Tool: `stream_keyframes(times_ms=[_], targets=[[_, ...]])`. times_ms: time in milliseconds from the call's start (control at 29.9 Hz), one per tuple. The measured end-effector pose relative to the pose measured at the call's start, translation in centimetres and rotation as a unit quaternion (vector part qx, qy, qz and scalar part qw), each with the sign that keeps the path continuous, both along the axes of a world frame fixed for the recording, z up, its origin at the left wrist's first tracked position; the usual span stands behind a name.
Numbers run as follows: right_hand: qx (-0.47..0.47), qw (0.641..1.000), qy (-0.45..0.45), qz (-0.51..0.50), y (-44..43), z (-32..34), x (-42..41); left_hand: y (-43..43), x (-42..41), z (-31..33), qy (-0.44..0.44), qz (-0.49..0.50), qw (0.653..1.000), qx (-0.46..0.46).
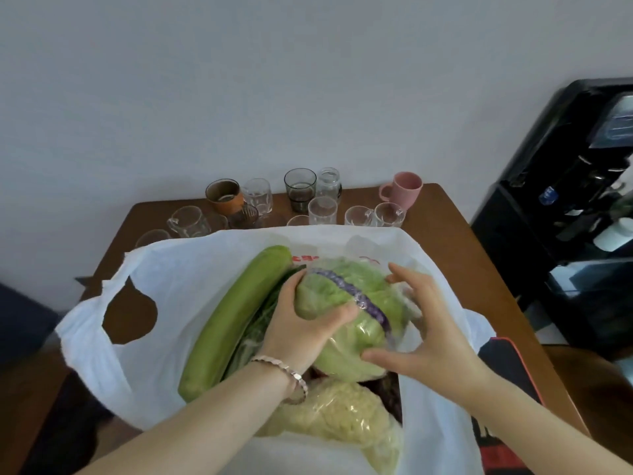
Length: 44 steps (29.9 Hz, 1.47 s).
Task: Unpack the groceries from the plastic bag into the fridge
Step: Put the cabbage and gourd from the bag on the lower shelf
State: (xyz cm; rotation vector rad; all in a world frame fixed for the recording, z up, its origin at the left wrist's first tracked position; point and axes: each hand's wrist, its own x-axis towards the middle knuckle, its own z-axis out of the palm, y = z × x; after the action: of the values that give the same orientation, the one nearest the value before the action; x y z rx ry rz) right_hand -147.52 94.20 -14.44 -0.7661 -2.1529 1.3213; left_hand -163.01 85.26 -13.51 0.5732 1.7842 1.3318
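One white plastic bag (164, 303) stands open at the near edge of the brown tabletop (445, 214). Inside it lies one cabbage (342, 289), wrapped in clear film with a purple band. The left hand (301, 327) and right hand (438, 334) both grip it, fingers (407, 279) curled round its sides. Beside it lies one long green gourd (236, 320), with leafy greens (263, 317) mostly hidden between them. One pale yellow pack (335, 413) sits below, its contents hard to make out. Along the far edge stand roughly ten glasses (322, 209), several cut off by the bag's rim, and one pink mug (404, 190).
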Motion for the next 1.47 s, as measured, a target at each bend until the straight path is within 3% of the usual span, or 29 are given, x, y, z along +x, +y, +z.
stream_keyframes(times_ms=[134, 367, 702, 835, 902, 969, 1036, 1136, 1270, 1370, 1470], targets=[[-0.221, 0.975, 0.019, -0.01, -0.6, 0.1, 0.6, -2.2, 0.2, 1.1, 0.027, -0.021, 0.999, 0.026], [-0.355, 0.929, 0.046, 0.089, -0.5, 0.8, 2.1, -3.9, 1.0, 2.1, 0.056, -0.103, 0.989, 0.093], [-0.162, 0.986, 0.02, 0.022, -3.8, 2.8, 4.3, -5.2, 1.0, 1.1, 0.052, -0.253, 0.955, 0.15], [-0.128, 0.991, 0.041, -0.003, -5.1, 2.1, 4.8, -5.9, 0.3, 2.2, 0.054, -0.33, 0.937, 0.098], [-0.124, 0.991, 0.05, -0.016, -5.2, 1.8, 5.0, -5.6, -1.0, 3.5, 0.129, -0.366, 0.921, 0.037], [-0.124, 0.99, 0.057, -0.029, -5.1, 1.7, 5.1, -4.4, -3.4, 3.3, 0.303, -0.302, 0.901, -0.067], [-0.113, 0.991, 0.056, -0.037, -5.0, 1.7, 5.0, -2.8, -6.1, 1.9, 0.438, -0.194, 0.851, -0.217], [-0.076, 0.995, 0.036, -0.046, -5.0, 1.8, 4.6, -1.7, -8.6, -2.1, 0.491, -0.201, 0.759, -0.377], [-0.042, 0.996, 0.03, -0.067, -5.4, 1.9, 4.2, -1.9, -10.0, -5.7, 0.509, -0.129, 0.761, -0.38], [-0.042, 0.996, 0.029, -0.072, -5.4, 1.7, 4.1, -2.1, -10.1, -5.8, 0.529, -0.131, 0.752, -0.37], [-0.03, 0.997, 0.018, -0.071, -5.3, 1.8, 4.0, -2.1, -9.6, -5.2, 0.528, -0.124, 0.765, -0.347]])
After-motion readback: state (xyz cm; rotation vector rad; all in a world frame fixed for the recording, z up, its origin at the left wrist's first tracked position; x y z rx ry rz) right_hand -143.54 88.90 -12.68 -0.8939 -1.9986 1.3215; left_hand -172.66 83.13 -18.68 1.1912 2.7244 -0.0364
